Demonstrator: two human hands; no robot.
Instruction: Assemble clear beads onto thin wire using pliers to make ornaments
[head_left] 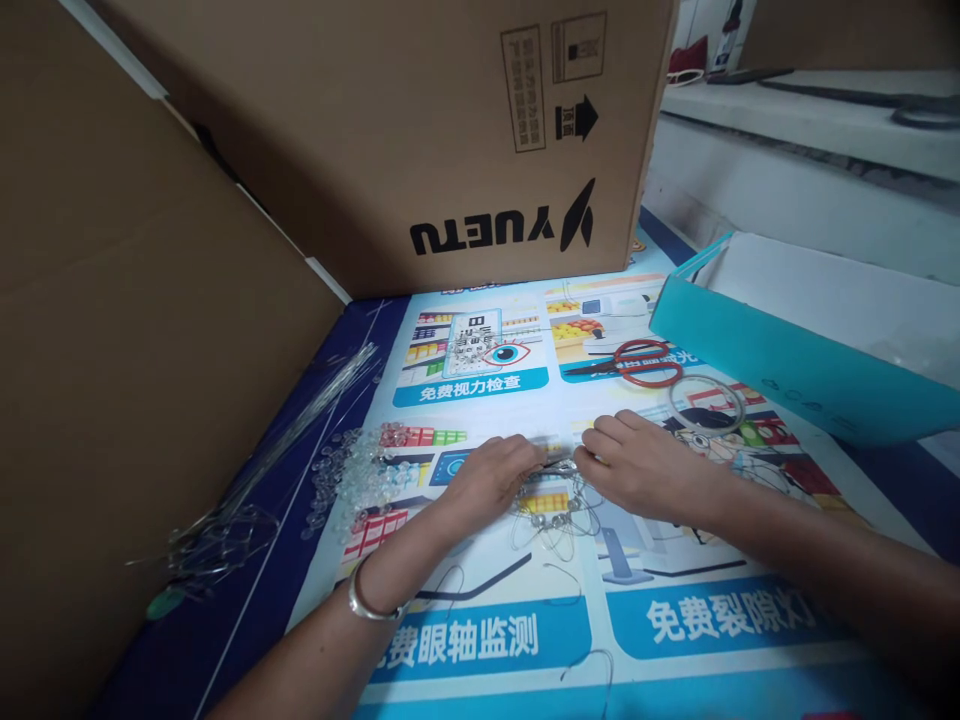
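My left hand (496, 475), with a silver bracelet at the wrist, is closed in a pinch at the left end of a beaded wire piece (561, 520). From the other side my right hand (634, 468) grips the same piece, its fingers curled inward. Thin wire loops and several clear beads hang below the two hands, close to the printed sheet. The fingertips hide the exact spot where the wire is held. Left of my left hand lies a spread of loose clear beads (349, 485).
Red-handled scissors (651, 364) and a ring-shaped coil (707, 404) lie beyond my right hand. An open teal box (795, 355) stands at right. Cardboard walls (480, 120) rise behind and at left. A bundle of thin wires (307, 405) lies by the left wall.
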